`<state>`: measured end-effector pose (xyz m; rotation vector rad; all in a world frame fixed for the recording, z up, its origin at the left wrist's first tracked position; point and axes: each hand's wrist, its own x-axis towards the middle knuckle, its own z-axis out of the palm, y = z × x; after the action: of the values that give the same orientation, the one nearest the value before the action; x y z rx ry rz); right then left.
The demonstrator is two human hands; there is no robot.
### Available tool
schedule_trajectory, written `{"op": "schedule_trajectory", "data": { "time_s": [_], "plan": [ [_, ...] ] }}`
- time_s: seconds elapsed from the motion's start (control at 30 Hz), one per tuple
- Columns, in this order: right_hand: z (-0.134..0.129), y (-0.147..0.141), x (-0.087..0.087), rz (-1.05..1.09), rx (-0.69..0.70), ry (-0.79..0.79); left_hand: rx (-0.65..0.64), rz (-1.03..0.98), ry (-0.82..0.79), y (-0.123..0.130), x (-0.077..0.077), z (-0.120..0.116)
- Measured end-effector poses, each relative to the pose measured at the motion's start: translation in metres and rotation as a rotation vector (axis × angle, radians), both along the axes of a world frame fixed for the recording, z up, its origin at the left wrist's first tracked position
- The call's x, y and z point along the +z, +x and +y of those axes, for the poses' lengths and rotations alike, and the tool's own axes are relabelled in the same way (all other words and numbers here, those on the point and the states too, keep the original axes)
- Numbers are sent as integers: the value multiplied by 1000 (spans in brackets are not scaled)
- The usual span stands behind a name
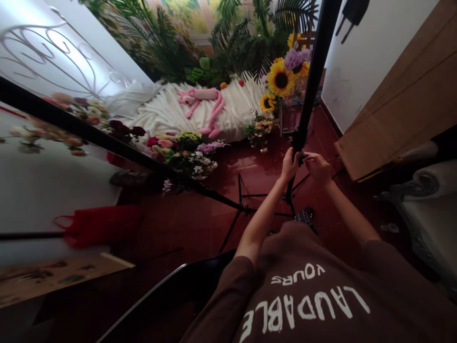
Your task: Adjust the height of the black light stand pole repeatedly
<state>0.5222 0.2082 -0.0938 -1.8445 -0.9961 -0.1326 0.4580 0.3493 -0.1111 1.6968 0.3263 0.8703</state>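
A black light stand (310, 90) rises in front of me, its upper end running out of view at the top. My left hand (290, 165) is wrapped round the pole just below a collar. At the same height, the fingers of my right hand (317, 166) pinch a small black knob (303, 158) on the pole's right side. The stand's legs spread on the floor below my hands.
A second black stand (157, 164) slants across the left. Beyond lie a white draped cloth (243, 105), a pink plush toy (205, 100), sunflowers (280, 78) and flower bunches. A wooden board (389, 109) leans at right; a red bag (103, 226) is at left.
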Motion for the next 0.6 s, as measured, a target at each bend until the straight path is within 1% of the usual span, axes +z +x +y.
{"op": "schedule_trajectory", "data": {
  "time_s": [0.07,0.13,0.27,0.33,0.37,0.4,0.47,0.57,0.6],
  "plan": [
    [-1,-2,2,108,38,40,-1,-12,-4,3,13,2],
    [-2,-4,3,196,78,70,-10,-44,-22,11,35,3],
    [-2,-4,3,291,119,97,-24,-153,-24,29,94,4],
    [-1,-3,2,324,84,110,-26,-187,17,35,120,5],
    [1,-2,2,341,57,120,-30,-193,47,36,130,6],
    [2,-2,3,357,26,128,-36,-195,77,37,138,7],
    [6,-1,6,381,-32,123,-53,-219,118,39,144,9],
    [12,3,18,427,-102,46,-102,-299,111,42,140,13],
    [15,6,22,475,-119,13,-121,-323,98,44,137,15]
  ]
}}
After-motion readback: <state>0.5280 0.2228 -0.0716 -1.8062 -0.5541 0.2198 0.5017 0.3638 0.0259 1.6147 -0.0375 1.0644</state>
